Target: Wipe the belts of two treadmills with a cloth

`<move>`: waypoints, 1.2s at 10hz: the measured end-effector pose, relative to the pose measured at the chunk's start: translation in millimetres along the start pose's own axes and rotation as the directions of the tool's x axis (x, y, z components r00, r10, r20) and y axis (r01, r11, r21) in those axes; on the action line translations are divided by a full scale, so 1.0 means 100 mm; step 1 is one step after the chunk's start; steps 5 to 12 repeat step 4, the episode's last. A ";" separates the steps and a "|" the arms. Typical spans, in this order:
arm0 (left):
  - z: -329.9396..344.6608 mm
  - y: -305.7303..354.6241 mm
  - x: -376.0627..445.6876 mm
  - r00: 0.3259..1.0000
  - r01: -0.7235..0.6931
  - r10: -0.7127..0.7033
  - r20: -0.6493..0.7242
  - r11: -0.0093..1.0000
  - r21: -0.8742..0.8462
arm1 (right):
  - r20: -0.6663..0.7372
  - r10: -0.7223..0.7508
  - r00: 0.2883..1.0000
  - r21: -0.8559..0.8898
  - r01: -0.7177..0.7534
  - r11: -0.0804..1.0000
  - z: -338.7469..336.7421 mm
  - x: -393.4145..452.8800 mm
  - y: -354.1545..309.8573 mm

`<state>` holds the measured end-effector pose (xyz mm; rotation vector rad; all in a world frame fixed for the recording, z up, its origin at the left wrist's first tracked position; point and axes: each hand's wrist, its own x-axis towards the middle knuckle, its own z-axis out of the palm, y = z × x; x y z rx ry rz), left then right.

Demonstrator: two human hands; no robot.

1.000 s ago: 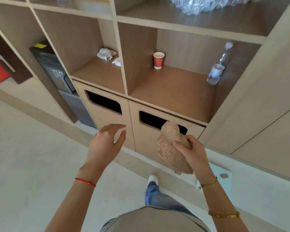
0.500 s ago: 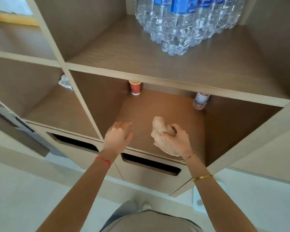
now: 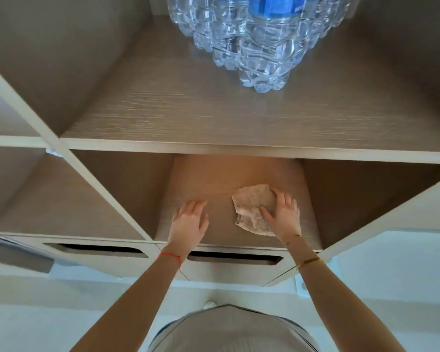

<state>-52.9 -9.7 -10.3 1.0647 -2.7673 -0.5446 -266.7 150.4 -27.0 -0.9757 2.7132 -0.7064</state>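
Resting place of cloth: cloth (image 3: pixel 253 209) lies on the shelf (image 3: pixel 214 189) floor, lower middle of frame.
Task progress: no treadmill in view; whether any belt is wiped cannot be told, and the cloth looks set down.
Right hand (image 3: pixel 282 214): fingers (image 3: pixel 267 213) spread fairly flat, pressing the cloth's right edge.
Left hand (image 3: pixel 188 222): fingers loosely apart, holding nothing, at the bare shelf.
Above: water bottles (image 3: pixel 252 39), upper middle.

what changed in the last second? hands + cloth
The right hand carried the cloth up from in front of the lower cabinet doors into the open shelf bay and laid it flat there; its fingers now rest on the cloth instead of gripping it bunched. The left hand followed, still empty. The pack of water bottles stayed put.
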 end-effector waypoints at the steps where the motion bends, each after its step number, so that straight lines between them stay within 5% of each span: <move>1: 0.09 -0.07 -0.02 0.998 0.012 -0.014 0.056 0.999 0.033 | -0.020 0.007 1.000 -0.034 -0.007 0.999 0.00 -0.04 0.01; 4: -0.09 -0.09 -0.14 0.999 0.000 -0.002 -0.036 0.998 -0.059 | -0.152 -0.110 0.982 0.003 0.111 0.994 -0.33 -0.49 -0.06; 12: -0.09 -0.09 -0.14 0.999 0.000 -0.002 -0.036 0.998 -0.059 | -0.152 -0.110 0.982 0.003 0.111 0.994 -0.33 -0.49 -0.06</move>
